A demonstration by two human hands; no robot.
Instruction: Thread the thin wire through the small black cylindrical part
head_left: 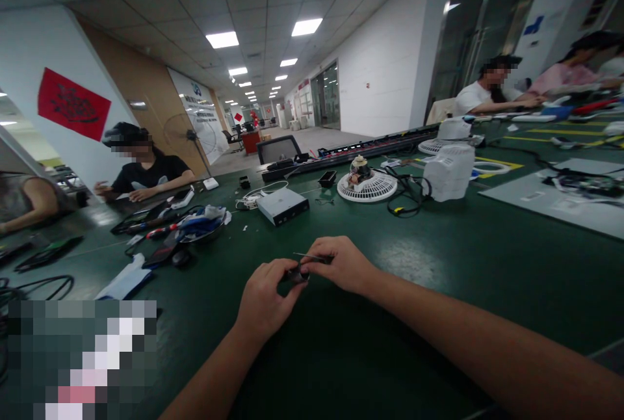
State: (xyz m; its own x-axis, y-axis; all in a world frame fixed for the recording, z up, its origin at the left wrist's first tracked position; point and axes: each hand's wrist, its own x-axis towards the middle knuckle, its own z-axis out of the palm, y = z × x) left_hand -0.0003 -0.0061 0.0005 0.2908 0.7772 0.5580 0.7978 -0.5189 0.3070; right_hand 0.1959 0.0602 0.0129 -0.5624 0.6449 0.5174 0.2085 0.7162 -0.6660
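My left hand [263, 296] is closed, thumb and fingers gripping a small dark round part [297, 274] with a shiny edge, too small to name exactly. Close against it, my right hand [346, 265] pinches a thin metal rod-like tool [308, 255] that points left above the part. The right fingertips meet the part or lie very near it; I cannot tell which. Both hands are just over the green tabletop [341, 355]. Beyond them sits a silver disc drive [283, 204] with a black front.
Farther right are a white fan grille [368, 187] with a motor on it, a white plastic housing [449, 171] and black cable [407, 196]. A bowl [202, 230] with blue cloth and tools stands left, near a pale blue cloth [125, 278]. People sit along the far edges.
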